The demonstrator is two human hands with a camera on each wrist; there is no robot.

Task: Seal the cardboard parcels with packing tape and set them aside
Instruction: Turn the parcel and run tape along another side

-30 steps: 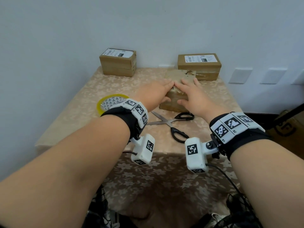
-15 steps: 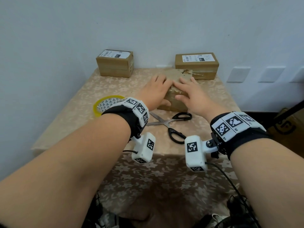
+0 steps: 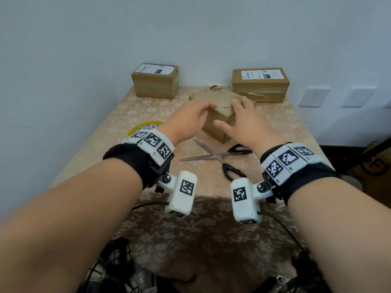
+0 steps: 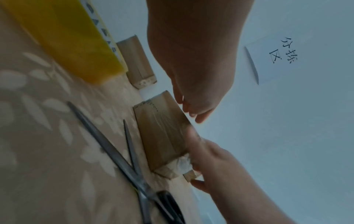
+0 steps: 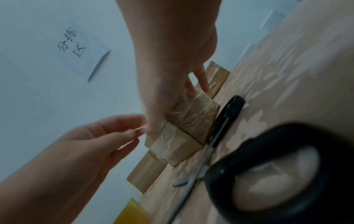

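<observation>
A small cardboard box (image 3: 219, 98) wrapped in clear tape sits mid-table, turned corner-on toward me. My right hand (image 3: 243, 121) grips it, thumb on the near taped face and fingers reaching over the top to the far side (image 5: 199, 81). My left hand (image 3: 193, 117) hovers at the box's left top edge with loosely curled fingers (image 4: 191, 112) that just touch it. A yellow tape roll (image 3: 146, 126) lies flat to the left, partly hidden by my left wrist.
Open black-handled scissors (image 3: 218, 155) lie just in front of the box. Two labelled cardboard parcels stand against the wall, one back left (image 3: 155, 81) and one back right (image 3: 260, 85). A handwritten paper note (image 4: 277, 56) hangs on the wall.
The box has been rotated from square-on to corner-on. Both hands went from lying flat on its top to its edges, the right hand now spanning it.
</observation>
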